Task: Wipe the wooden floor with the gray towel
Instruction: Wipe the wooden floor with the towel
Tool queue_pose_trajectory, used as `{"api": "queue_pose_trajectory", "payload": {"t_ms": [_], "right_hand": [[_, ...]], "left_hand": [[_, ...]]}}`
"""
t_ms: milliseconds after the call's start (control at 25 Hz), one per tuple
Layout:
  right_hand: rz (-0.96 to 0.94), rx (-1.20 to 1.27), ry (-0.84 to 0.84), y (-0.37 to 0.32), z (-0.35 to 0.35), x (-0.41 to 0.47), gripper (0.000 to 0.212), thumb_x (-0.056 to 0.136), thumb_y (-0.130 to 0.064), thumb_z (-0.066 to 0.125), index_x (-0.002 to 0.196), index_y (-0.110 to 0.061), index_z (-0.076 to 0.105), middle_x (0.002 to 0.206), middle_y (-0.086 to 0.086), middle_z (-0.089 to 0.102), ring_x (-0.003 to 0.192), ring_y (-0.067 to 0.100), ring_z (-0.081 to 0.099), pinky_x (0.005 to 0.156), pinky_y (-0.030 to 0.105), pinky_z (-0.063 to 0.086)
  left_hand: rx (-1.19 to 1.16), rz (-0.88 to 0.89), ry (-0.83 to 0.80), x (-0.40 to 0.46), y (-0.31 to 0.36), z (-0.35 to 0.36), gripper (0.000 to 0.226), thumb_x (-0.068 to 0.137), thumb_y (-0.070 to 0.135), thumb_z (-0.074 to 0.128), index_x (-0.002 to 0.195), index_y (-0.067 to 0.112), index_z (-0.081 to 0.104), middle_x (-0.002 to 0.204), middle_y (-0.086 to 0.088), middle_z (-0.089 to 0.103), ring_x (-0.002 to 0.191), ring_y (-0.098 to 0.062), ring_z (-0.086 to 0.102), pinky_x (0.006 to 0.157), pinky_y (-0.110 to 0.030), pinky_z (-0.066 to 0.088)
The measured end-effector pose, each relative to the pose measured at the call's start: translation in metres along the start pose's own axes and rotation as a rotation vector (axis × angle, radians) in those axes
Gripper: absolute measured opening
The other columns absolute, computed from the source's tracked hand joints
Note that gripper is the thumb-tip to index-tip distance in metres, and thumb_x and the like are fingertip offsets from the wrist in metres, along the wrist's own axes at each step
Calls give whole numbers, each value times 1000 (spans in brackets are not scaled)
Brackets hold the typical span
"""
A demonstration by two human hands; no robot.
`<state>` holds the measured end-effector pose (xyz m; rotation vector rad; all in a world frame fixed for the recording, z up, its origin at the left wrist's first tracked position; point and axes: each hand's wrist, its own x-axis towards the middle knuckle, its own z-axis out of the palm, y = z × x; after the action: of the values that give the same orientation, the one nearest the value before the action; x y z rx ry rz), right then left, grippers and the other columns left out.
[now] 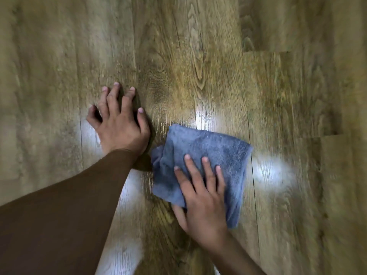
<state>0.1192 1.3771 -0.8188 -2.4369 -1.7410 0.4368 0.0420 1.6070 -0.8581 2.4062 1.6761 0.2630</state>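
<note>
Pressing the gray towel (206, 155) flat on the wooden floor (198, 56) with our right hand (202, 197): fingers straight and slightly spread on top, no pinch that we can see. Towel sits folded, just right of the left hand (119, 124), which is spread wide and braced on bare floor, not touching the cloth. We judge the towel soft, light and limp; it will bunch if pushed from one edge, so palm load near the middle suits it best. Floor looks glossy, likely low friction. Right thumb is hidden under or behind the towel's near edge. Glare patches and blur hide any dirt or wet streaks. Both arms are cut off by the frame.
</note>
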Motion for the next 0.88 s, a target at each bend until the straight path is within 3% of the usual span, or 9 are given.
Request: {"api": "queue_pose_trajectory", "payload": {"t_ms": [120, 200, 360, 480, 560, 760, 880], "right_hand": [[-197, -57, -62, 33, -16, 24, 83, 67, -55, 75, 142, -32, 52, 157, 1, 40, 137, 36, 42, 108, 53, 27], [-194, -109, -48, 58, -31, 66, 85, 68, -58, 75, 144, -32, 49, 157, 3, 39, 132, 36, 42, 104, 56, 31], [219, 34, 118, 95, -55, 193, 73, 80, -46, 61, 147, -25, 42, 163, 1, 26, 146, 35, 23, 111, 59, 20], [372, 141, 192, 99, -67, 256, 64, 86, -36, 60, 146, -22, 41, 164, -3, 26, 151, 33, 16, 116, 62, 13], [352, 185, 234, 87, -62, 255, 62, 87, -32, 61, 145, -21, 43, 163, -5, 28, 152, 30, 15, 119, 59, 9], [56, 129, 166, 51, -45, 201, 71, 81, -31, 66, 147, -18, 44, 162, -3, 31, 152, 28, 16, 122, 49, 11], [77, 117, 140, 32, -38, 179, 73, 81, -33, 70, 148, -20, 43, 163, -5, 28, 153, 26, 12, 123, 47, 10]], "left_hand": [[-21, -5, 8, 0, -2, 1, 51, 95, 42, 41, 143, 26, 48, 163, -4, 33, 154, -25, 17, 118, -57, 10], [-15, -6, 14, 0, -1, 1, 51, 95, 42, 41, 143, 26, 48, 163, -5, 33, 154, -26, 18, 119, -58, 11], [1, -5, 25, -2, 0, 3, 50, 96, 42, 42, 144, 27, 48, 163, -3, 33, 154, -25, 18, 119, -53, 8], [4, -7, 24, -2, 0, 2, 51, 95, 42, 41, 143, 27, 48, 163, -3, 34, 154, -26, 19, 118, -52, 6], [8, -6, 9, -1, 0, 1, 52, 95, 43, 40, 144, 27, 47, 163, -3, 32, 154, -25, 18, 119, -53, 6], [10, 9, 4, -1, 2, -1, 53, 95, 43, 42, 145, 25, 48, 162, -6, 34, 153, -27, 21, 117, -57, 10], [17, 16, 0, -2, 1, -1, 52, 96, 42, 41, 145, 26, 47, 161, -6, 34, 153, -28, 22, 117, -59, 12]]}}
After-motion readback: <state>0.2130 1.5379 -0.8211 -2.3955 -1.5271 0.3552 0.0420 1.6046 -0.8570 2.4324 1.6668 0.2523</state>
